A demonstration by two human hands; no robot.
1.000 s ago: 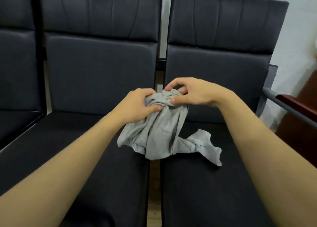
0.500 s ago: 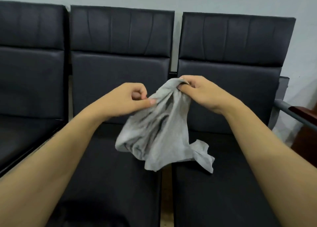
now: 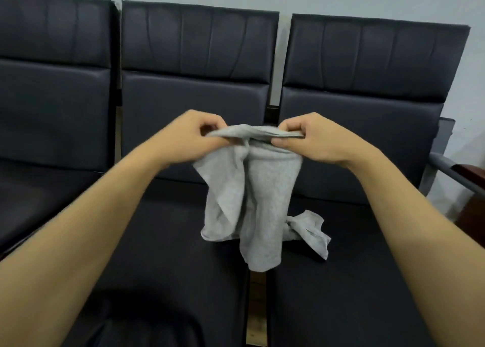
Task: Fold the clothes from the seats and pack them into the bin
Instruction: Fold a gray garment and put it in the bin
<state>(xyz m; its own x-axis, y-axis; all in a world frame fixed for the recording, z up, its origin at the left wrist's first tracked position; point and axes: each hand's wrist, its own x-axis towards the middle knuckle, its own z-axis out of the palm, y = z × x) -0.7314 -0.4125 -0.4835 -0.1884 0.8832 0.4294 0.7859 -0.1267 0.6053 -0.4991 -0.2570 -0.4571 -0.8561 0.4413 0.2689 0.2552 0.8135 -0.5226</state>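
Grey jersey cloth, the garment (image 3: 249, 189), now hangs stretched between your two hands instead of sitting bunched in a knot between them as it did a second ago: you have drawn your hands apart along its top edge, so that edge runs almost level from your left hand (image 3: 194, 136) to your right hand (image 3: 307, 136). Your left fingers (image 3: 210, 126) are curled over and pinch the left end of the edge against the thumb; your right fingers (image 3: 291, 131) do the same at the right end, so both hands have a firm hold on the cloth and nothing else. Below that line the garment drops in loose vertical folds over the gap between the middle seat (image 3: 170, 255) and the right seat (image 3: 367, 268), and a twisted tail of it lies on the right seat cushion, just beside the hanging part. You have also raised it since half a second ago, and most of the fabric now hangs free of the cushions. In my judgement this means you are past the untangling and are finding the shape of the piece, so the fold itself is not yet begun; that twisted tail will likely need a shake to fall straight first. No bin shows in this view, so packing is some way off
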